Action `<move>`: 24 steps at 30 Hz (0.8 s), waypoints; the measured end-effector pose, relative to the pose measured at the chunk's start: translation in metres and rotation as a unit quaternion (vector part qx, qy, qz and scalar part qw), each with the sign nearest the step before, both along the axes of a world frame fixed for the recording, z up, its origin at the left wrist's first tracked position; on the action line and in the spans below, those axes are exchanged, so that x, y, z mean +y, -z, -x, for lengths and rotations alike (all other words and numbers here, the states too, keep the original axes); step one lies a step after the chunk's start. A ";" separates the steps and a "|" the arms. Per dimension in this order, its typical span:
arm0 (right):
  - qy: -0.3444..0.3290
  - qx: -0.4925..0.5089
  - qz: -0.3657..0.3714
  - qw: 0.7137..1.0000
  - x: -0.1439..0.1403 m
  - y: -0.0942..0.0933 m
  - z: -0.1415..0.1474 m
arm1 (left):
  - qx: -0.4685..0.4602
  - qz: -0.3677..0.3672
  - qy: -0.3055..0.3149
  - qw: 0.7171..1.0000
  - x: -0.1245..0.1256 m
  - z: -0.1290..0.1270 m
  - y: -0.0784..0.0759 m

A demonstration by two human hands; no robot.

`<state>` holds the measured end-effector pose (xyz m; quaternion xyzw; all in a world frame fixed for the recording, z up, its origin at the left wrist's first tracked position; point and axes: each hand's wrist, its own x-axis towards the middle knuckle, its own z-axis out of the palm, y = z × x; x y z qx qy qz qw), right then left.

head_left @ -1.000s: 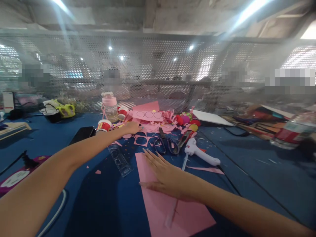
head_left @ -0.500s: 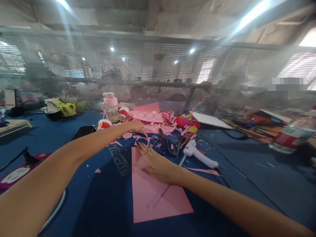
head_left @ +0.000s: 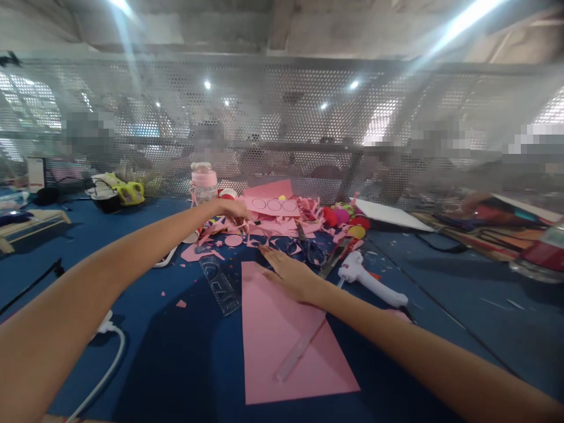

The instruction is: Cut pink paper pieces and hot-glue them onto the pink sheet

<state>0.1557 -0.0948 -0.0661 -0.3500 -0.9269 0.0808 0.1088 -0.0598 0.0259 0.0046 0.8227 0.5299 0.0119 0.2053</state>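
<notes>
On a blue worktable, the right hand lies flat and open on the far edge of a pink paper sheet, a clear glue stick lying across the sheet. The left hand reaches into a pile of pink scraps beside a pink bottle; its grip cannot be made out. Bare blue surface opens to the sheet's near left, a clear ruler bordering its left edge.

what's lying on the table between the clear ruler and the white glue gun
In the head view, a pink paper sheet with the right hand flat on its far edge lies between the clear ruler and glue gun.
</notes>
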 end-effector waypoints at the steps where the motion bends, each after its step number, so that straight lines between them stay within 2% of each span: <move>1: 0.008 -0.004 -0.006 1.000 0.004 0.002 0.001 | -0.019 -0.001 -0.005 1.000 -0.001 0.000 -0.002; 4: 0.010 -0.019 -0.031 0.999 0.018 0.005 0.005 | -0.074 -0.033 -0.025 0.996 -0.005 -0.003 -0.008; 7: 0.001 -0.066 -0.060 0.996 0.036 0.006 0.009 | -0.126 -0.104 -0.050 0.985 -0.006 -0.006 -0.013; 12: 0.044 -0.087 -0.049 0.994 0.069 0.002 0.009 | -0.170 -0.279 -0.128 0.936 0.002 -0.008 -0.023; 14: 0.045 -0.087 -0.035 0.995 0.080 -0.001 0.005 | -0.172 -0.323 -0.148 0.919 0.003 -0.007 -0.028; 16: 0.052 -0.081 -0.021 0.995 0.089 -0.004 0.001 | -0.165 -0.338 -0.152 0.914 0.001 -0.006 -0.031; 19: 0.100 -0.051 -0.004 0.994 0.100 -0.010 -0.003 | -0.135 -0.328 -0.135 0.925 -0.005 -0.004 -0.031; 24: 0.238 0.026 0.003 0.971 0.113 -0.024 -0.008 | -0.092 -0.284 -0.092 0.950 -0.014 0.000 -0.026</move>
